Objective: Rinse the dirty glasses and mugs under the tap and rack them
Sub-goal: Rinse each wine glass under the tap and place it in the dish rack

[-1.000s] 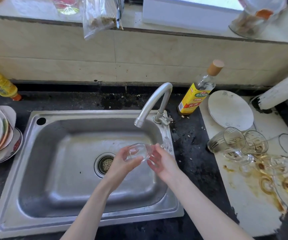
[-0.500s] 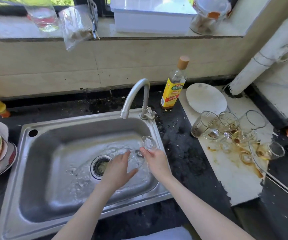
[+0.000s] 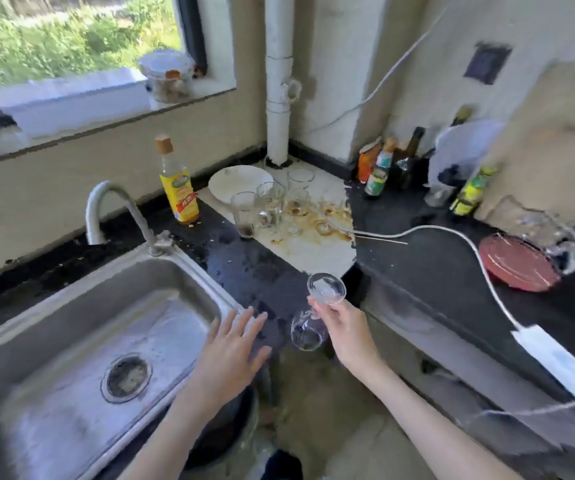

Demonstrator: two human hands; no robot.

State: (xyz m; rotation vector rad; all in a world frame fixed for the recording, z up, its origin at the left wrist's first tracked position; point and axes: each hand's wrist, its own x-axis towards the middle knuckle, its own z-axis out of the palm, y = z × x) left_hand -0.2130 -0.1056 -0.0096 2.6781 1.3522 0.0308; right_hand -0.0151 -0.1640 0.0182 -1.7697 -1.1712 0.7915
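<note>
Now | right grip (image 3: 343, 327) pinching stemmed glass (image 3: 315, 311) | left grip (image 3: 230, 344) spread | dirty glasses (image 3: 272, 206) beyond

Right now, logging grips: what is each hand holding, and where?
Right hand pinches the clear stemmed glass by its stem, bowl down. Left hand holds nothing.

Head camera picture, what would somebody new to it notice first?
Most likely the stemmed glass held upside down in the right hand, over the dark counter edge right of the sink. Next, the left hand, fingers spread, holding nothing, at the sink's right rim. Further back, a cluster of dirty glasses stands on a stained white board near the corner pipe.
</note>
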